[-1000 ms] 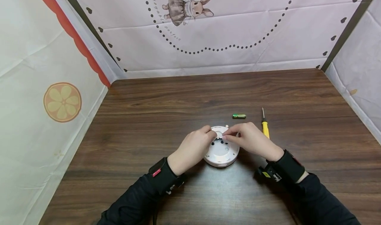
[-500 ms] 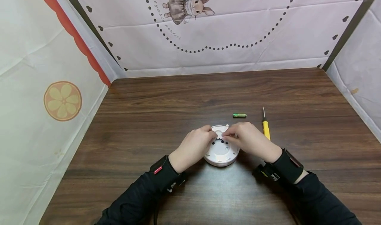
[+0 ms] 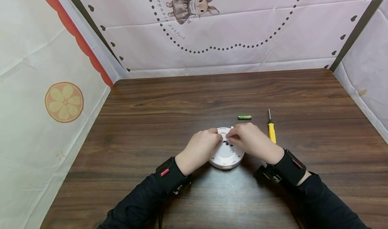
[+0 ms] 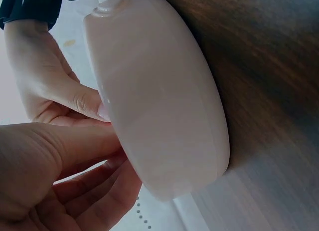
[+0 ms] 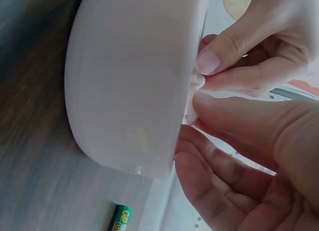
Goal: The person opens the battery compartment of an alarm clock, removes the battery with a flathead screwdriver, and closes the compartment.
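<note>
A round white device [image 3: 225,159] lies on the table with a face bearing small dark openings and a cluster of tiny holes turned up. My left hand [image 3: 200,150] and right hand [image 3: 254,140] meet over its far part, fingertips close together. In the right wrist view, a small white plastic piece [image 5: 197,81] stands up from the device between the fingertips. Thumb and fingers of both hands pinch at this piece. In the left wrist view, the device's smooth side wall [image 4: 159,101] hides most of the fingertips' work.
A green battery [image 3: 244,117] lies beyond the device. To its right is a screwdriver [image 3: 271,131] with a yellow handle, its shaft pointing away. Printed cloth walls [image 3: 194,62] border the brown wooden table [image 3: 145,111] at the back and sides.
Both hands have stayed at the device, with only small shifts of fingers and wrists. My left hand has edged slightly right and covers more of the dark openings. Battery and screwdriver have not moved.
</note>
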`<state>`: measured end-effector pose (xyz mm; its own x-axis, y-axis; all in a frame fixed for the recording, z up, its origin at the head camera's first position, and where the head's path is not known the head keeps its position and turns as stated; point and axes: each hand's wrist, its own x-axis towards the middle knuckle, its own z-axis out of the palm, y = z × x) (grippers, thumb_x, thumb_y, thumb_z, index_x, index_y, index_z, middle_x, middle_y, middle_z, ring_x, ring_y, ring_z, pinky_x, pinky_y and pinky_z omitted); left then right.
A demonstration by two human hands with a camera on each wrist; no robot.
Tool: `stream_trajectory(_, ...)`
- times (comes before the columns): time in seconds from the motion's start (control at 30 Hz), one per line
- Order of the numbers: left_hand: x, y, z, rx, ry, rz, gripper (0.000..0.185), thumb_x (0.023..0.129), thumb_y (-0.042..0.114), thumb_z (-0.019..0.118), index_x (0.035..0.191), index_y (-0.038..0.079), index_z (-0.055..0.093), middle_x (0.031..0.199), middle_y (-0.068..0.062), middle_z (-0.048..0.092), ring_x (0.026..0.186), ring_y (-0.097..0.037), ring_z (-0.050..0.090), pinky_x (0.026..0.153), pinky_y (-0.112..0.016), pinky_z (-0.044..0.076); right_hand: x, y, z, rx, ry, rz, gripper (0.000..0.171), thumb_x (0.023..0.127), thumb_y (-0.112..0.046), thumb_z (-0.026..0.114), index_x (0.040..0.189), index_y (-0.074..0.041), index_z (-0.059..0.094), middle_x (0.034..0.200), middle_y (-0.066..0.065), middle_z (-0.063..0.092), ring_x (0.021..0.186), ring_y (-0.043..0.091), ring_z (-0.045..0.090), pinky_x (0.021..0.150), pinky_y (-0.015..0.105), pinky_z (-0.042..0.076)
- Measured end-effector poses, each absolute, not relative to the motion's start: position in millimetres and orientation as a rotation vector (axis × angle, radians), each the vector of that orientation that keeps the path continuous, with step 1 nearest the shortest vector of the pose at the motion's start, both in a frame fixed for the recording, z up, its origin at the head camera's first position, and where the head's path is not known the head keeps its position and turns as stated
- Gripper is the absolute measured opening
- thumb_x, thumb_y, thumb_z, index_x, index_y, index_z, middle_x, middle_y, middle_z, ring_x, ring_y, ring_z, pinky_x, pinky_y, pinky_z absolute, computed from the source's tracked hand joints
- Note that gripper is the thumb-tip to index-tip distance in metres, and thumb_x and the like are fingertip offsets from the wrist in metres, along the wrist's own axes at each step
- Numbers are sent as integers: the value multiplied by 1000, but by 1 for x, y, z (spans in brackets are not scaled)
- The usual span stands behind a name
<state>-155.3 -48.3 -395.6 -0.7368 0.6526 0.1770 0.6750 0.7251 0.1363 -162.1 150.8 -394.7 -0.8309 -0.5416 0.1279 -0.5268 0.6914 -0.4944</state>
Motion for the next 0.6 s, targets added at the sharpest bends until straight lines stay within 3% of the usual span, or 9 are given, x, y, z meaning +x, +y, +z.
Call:
stream_trajectory(0.33, -154, -48, -399, -1098, -2751, -240, 8, 90, 7, 73, 89, 13, 79, 83, -3, 63, 74, -19, 67, 62, -36, 55, -161, 149, -396, -897, 2881, -803, 10, 91, -5, 72, 99, -4, 79, 93, 3, 73, 86, 18, 67, 72, 33, 53)
stream_trajectory(0.6, -155, -48, -402, -1102, -2693, -228, 9, 91, 11, 72, 85, 12, 79, 79, -1, 62, 72, -17, 65, 61, -34, 54, -161, 148, -395, -890, 2894, -806, 8, 91, -5, 73, 97, -5, 79, 92, 3, 72, 87, 19, 67, 73, 35, 54)
